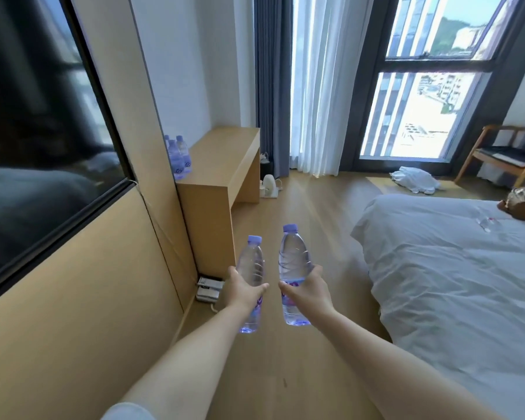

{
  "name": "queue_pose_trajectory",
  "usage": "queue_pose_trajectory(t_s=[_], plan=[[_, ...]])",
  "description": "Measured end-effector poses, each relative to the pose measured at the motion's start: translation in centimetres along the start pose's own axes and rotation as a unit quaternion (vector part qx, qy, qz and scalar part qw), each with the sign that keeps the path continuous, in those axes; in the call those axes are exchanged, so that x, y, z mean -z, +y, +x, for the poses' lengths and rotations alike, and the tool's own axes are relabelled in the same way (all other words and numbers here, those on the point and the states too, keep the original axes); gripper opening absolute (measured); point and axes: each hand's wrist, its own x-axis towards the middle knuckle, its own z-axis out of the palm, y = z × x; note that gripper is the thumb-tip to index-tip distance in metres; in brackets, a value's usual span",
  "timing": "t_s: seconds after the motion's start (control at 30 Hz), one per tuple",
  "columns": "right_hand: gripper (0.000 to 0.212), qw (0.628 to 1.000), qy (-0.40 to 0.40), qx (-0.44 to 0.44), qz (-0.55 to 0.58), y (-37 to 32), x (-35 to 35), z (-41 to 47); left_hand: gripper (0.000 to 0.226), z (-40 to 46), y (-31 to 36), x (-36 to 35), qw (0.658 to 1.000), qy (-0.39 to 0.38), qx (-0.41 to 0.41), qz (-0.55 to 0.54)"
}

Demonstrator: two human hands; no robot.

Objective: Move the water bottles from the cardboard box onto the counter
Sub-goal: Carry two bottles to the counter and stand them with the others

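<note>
above floor: l hand (pixel 243 288) & r hand (pixel 308 287) each wrapped round upright bottle.

Daylight pours through a tall window (pixel 419 110) with sheer curtains (pixel 319 86); below it a wood floor (pixel 309 207), right of that a white bed (pixel 455 268) and wooden chair (pixel 503 156).

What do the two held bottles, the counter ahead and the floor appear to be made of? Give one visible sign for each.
Left bottle and right bottle: clear, glossy plastic, probably; the floor shows through them, and the caps are purple. Counter: light wood or wood-look laminate, matte, with an even tan surface. Floor: wood-look planks, with long seams and a soft sheen from the window light.
</note>
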Motion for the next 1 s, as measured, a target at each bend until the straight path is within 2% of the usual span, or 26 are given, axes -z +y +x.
queue_pose_trajectory(t_s=[0.2, 0.47, 0.6, 0.77, 0.9, 1.0], plan=[[0.057, 0.999, 0.042, -0.021, 0.011, -3.4, -0.4, 13.4, 0.070, 13.4, 7.4, 0.0, 1.000, 0.012, 0.000, 0.008], [0.054, 0.997, 0.047, -0.057, 0.017, -3.4, -1.3, 28.5, 0.073, 25.7, 13.5, -4.4, 0.999, 0.020, 0.011, 0.027], [0.054, 0.999, 0.028, -0.039, 0.023, -3.7, -2.0, 37.4, 0.069, 32.3, 16.9, -7.8, 0.998, 0.042, 0.045, 0.006], [0.059, 0.999, -0.017, -0.020, 0.037, -5.3, -1.6, 48.7, 0.077, 41.0, 22.6, -10.7, 0.996, 0.064, 0.063, -0.017], [0.060, 0.999, -0.045, -0.007, 0.028, -7.6, -2.0, 56.5, 0.072, 46.7, 26.2, -10.9, 0.991, 0.106, 0.080, -0.017], [0.060, 0.997, -0.075, 0.004, 0.017, -8.7, -3.9, 60.5, 0.068, 50.4, 26.8, -10.2, 0.990, 0.102, 0.094, 0.000]])
